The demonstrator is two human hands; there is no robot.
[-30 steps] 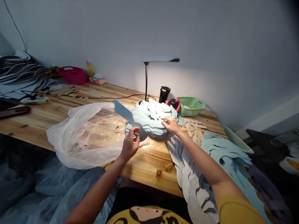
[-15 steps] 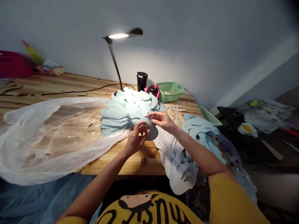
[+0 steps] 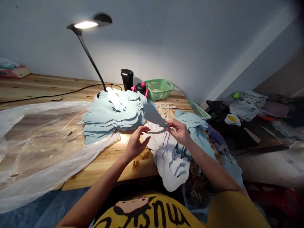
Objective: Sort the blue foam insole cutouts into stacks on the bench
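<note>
My right hand (image 3: 178,130) pinches the edge of a blue-grey cut piece (image 3: 154,114), which hangs in the air above the white pieces. My left hand (image 3: 137,142) is open beside it, thumb and fingers apart. To the left of the held piece lies a layered pile of pale blue cut pieces (image 3: 111,117) under the lamp. A stack of white pieces (image 3: 172,171) hangs over the table's front edge below my hands. More blue pieces (image 3: 198,136) lie behind my right forearm, at the table's right edge.
A clear plastic bag (image 3: 54,161) spreads over the left of the wooden table (image 3: 133,164). Behind the pile stand a lamp (image 3: 91,60), a black cup (image 3: 127,79), a pink-and-black bottle (image 3: 140,89) and a green basket (image 3: 159,88). Small scraps (image 3: 166,109) lie near the basket.
The view has turned to the right. My right hand has drawn the piece rightward, off the blue pile toward the white stack. My left hand has opened wider and is apart from the piece.
</note>
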